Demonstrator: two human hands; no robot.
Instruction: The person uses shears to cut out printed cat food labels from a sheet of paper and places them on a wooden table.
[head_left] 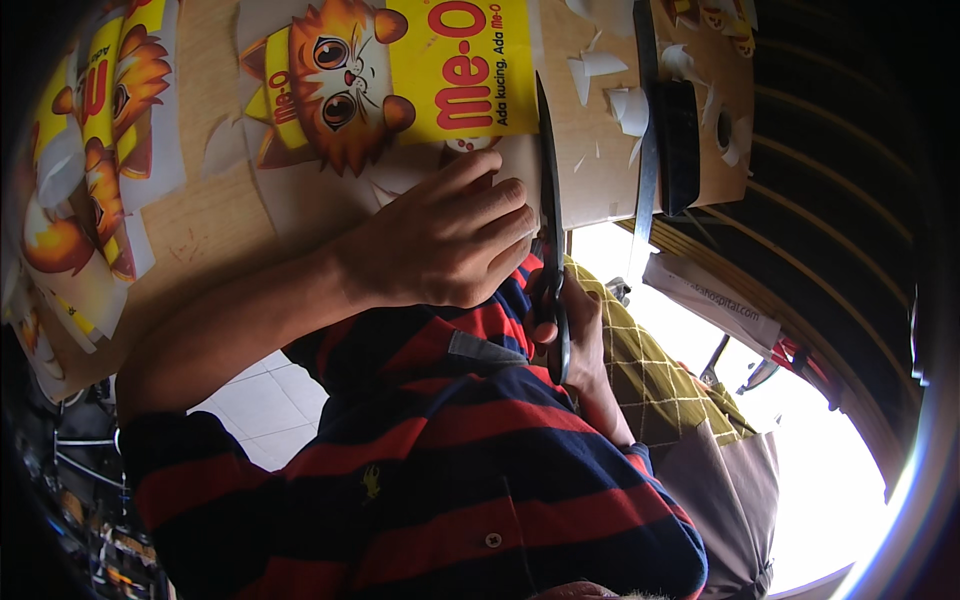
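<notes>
A printed sheet (pixel 345 90) with an orange cartoon cat on a yellow ground lies on the wooden table (pixel 200 255). At its near right corner is my left hand (pixel 455 230), fingers curled and closed on the sheet's lower edge; the fingertips are partly hidden. My right hand (pixel 580 330), low beside the table edge, is wrapped round the handles of a long pair of dark scissors (pixel 549 180). Their blades point away from me along the sheet's right edge. Whether the blades are parted is hard to see.
More cat prints (pixel 105 150) lie overlapping at the left. White paper scraps (pixel 628 108) are scattered on the right side. A metal ruler (pixel 646 170) lies there, sticking out past the table edge, next to a black flat object (pixel 681 145).
</notes>
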